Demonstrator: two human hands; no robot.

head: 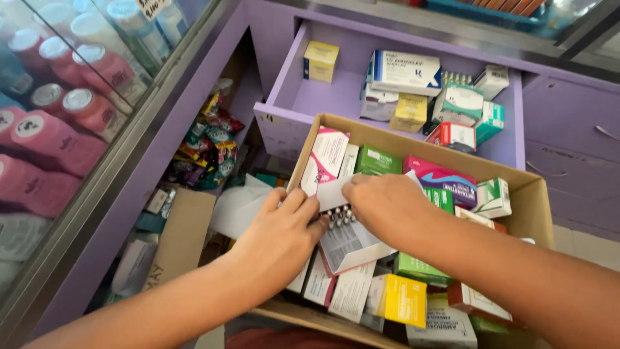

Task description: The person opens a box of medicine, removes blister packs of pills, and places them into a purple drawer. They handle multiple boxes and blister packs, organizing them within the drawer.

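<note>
Together, both hands work over a cardboard box packed with small medicine cartons. The left hand lies palm down near the box's left wall, its fingers pressed close together and their tips resting on a silver blister strip of pills. The right hand comes in from the right, fingers curled down over the same strip and over the open white-and-pink carton lying beneath it; whether those fingers actually pinch the strip cannot be told. The strip sits roughly in the middle of the box, between the two hands, touching both. Around it lie a green carton towards the far wall, a pink-and-blue carton just right of that, and a yellow carton near the near edge. Beyond the box's far wall, an open purple drawer holds more cartons, among them a yellow box in its far left corner. At the left, a glass cabinet shows pink bottles.
</note>
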